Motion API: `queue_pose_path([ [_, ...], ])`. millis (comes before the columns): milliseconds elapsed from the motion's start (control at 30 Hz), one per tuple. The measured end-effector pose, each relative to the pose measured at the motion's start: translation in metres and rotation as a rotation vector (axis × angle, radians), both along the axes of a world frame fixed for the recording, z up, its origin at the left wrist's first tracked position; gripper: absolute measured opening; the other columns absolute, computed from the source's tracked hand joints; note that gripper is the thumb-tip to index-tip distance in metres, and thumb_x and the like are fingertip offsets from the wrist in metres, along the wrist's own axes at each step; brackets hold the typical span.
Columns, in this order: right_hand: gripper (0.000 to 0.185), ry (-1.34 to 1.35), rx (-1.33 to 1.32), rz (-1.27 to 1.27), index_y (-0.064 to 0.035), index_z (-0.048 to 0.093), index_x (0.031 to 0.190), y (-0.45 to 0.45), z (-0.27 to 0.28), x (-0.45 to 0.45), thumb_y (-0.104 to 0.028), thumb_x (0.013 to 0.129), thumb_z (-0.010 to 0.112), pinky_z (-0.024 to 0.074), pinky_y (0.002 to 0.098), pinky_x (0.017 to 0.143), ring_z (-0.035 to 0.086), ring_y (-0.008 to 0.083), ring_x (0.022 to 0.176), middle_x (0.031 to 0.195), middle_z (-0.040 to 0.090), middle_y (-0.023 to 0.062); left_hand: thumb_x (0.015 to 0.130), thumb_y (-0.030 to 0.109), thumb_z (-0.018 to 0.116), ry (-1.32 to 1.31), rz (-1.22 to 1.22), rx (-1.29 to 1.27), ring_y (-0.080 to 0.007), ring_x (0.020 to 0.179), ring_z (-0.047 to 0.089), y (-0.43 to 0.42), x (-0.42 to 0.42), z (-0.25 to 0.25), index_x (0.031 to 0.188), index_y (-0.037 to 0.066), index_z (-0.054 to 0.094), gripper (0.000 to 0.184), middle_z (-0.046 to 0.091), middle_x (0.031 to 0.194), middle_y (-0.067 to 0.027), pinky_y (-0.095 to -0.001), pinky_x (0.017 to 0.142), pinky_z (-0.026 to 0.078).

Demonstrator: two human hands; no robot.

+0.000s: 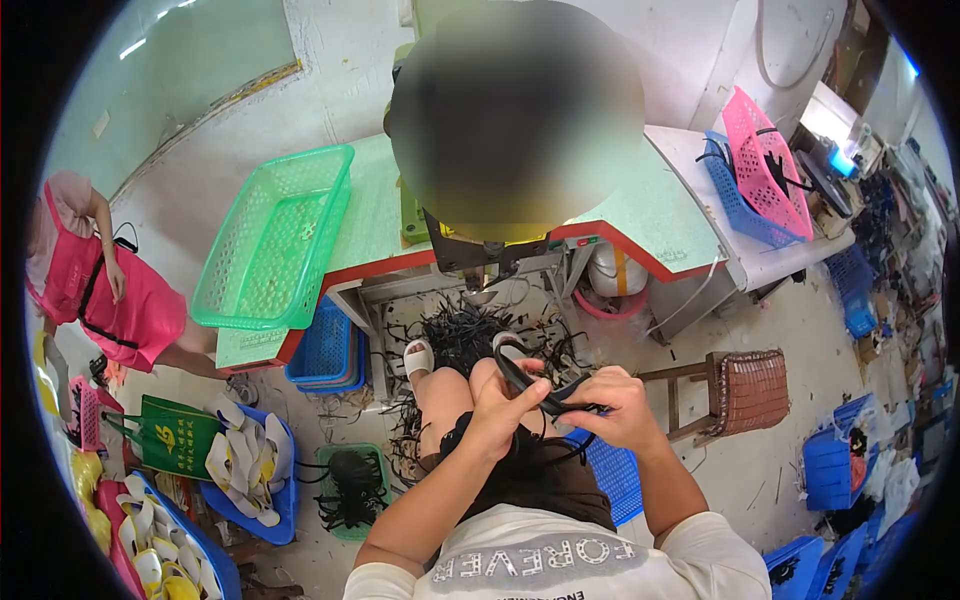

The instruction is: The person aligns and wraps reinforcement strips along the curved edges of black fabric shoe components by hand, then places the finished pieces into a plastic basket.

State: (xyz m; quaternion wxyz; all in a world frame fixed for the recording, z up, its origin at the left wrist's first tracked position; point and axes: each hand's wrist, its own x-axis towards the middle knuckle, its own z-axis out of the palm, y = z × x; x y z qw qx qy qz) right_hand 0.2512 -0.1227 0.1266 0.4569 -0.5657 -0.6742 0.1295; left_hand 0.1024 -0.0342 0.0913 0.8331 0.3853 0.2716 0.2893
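Observation:
Above my lap, my left hand [505, 402] is closed on a black strap [514, 368], with part of it looping up over the thumb. My right hand [613, 402] pinches the other part of the black strap, close beside the left. The fingers partly hide the strap, so I cannot tell whether it is one piece or more. Ahead of my knees stands a workbench [375, 215] with a machine [487, 252] at its front edge. A large blurred patch covers most of the machine.
A green basket [270, 240] sits on the bench's left. Black strips [462, 335] litter the floor around my feet. At left are a blue crate [285, 500] of pale soles and a person in a pink apron [110, 290]. A brown stool [750, 392] stands at right.

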Motion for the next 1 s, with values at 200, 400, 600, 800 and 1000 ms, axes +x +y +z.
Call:
queue_pose_path([
  [200,0.021,0.128,0.097,0.022,-0.0048,0.061,0.06,0.003,0.002,0.004,-0.018,0.053,0.075,0.0368,0.0255,0.059,0.056,0.0151,0.055,0.059,0.059,0.0032,0.076,0.011,0.06,-0.22,0.099,-0.128,-0.0114,0.073,0.057,-0.007,-0.004,0.002,0.089,0.005,0.054,0.015,0.059,0.082,-0.0042,-0.0217,0.06,0.047],
  [400,0.026,0.395,0.065,0.025,0.0002,0.059,0.064,-0.001,-0.006,0.004,-0.018,0.057,0.075,0.0396,0.0272,0.06,0.057,0.0158,0.065,0.067,0.06,0.0079,0.081,0.015,0.053,-0.269,0.094,-0.181,-0.0161,0.073,0.06,-0.003,-0.007,0.017,0.083,0.001,0.058,0.015,0.062,0.079,-0.0095,-0.0281,0.064,0.051],
  [600,0.023,1.133,0.057,0.175,0.0033,0.057,0.091,0.004,-0.036,0.006,-0.013,0.076,0.062,0.0393,0.0223,0.069,0.053,0.0107,0.076,0.086,0.059,0.0056,0.084,0.018,0.049,-0.115,0.136,0.012,-0.017,0.06,0.06,0.006,0.003,0.038,0.079,-0.003,0.06,0.025,0.062,0.074,-0.0116,-0.0262,0.052,0.051],
  [800,0.018,1.434,0.183,0.09,-0.0003,0.056,0.089,0.027,-0.042,-0.01,-0.013,0.077,0.06,0.0416,0.025,0.076,0.055,0.0114,0.082,0.09,0.06,0.0052,0.083,0.019,0.053,-0.08,0.209,0.122,-0.0129,0.053,0.056,0.018,0.014,0.056,0.074,-0.002,0.061,0.025,0.061,0.068,-0.0099,-0.0237,0.046,0.047],
  [1000,0.015,1.454,0.153,0.075,-0.0026,0.056,0.088,0.037,-0.032,-0.012,-0.013,0.078,0.06,0.0414,0.024,0.077,0.055,0.0107,0.084,0.09,0.06,0.004,0.083,0.019,0.052,-0.083,0.224,0.099,-0.0116,0.053,0.055,0.027,0.015,0.063,0.073,-0.001,0.061,0.024,0.06,0.068,-0.0083,-0.0226,0.047,0.046],
])
